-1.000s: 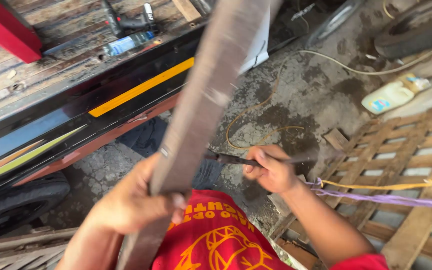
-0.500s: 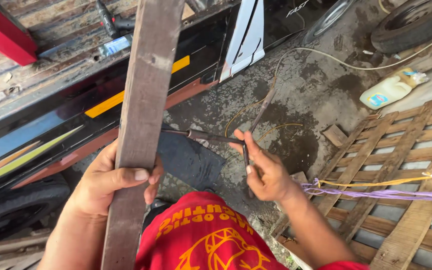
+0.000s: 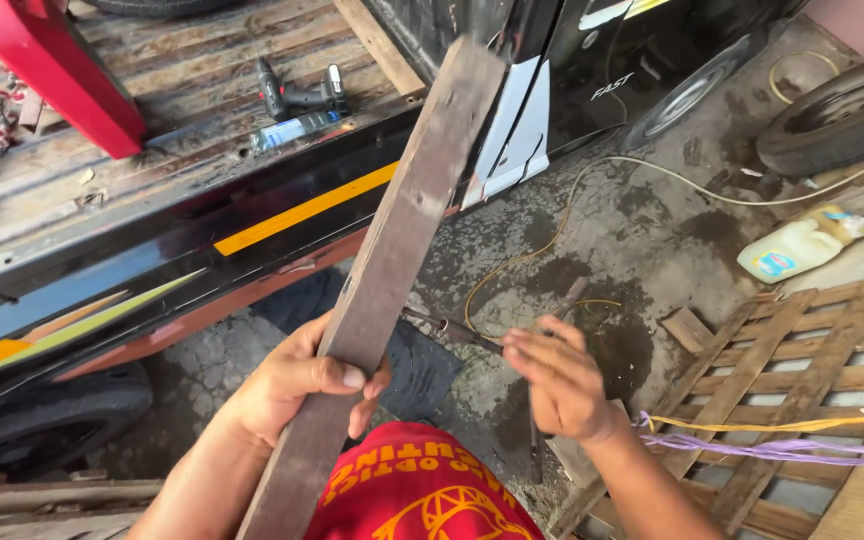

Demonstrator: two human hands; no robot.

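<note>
Head view: the left hand (image 3: 297,385) is clenched around a long weathered wooden plank (image 3: 392,260), thumb across its face and fingers curled behind. The plank's long axis runs diagonally, its far end pointing up and to the right toward the dark vehicle body (image 3: 592,60), its near end dropping past the lower edge of the picture beside the red shirt (image 3: 412,495). The right hand (image 3: 562,385) is blurred, fingers loosely spread; a dark metal tool (image 3: 452,328) lies between plank and hand, reaching the fingertips, but whether the hand grips it cannot be told. Beyond the plank, a cordless drill (image 3: 297,95) lies on the wooden truck bed (image 3: 152,110). A pale plastic jug (image 3: 802,245) lies on the wet concrete floor (image 3: 642,215) by the wooden pallet (image 3: 802,370).
</note>
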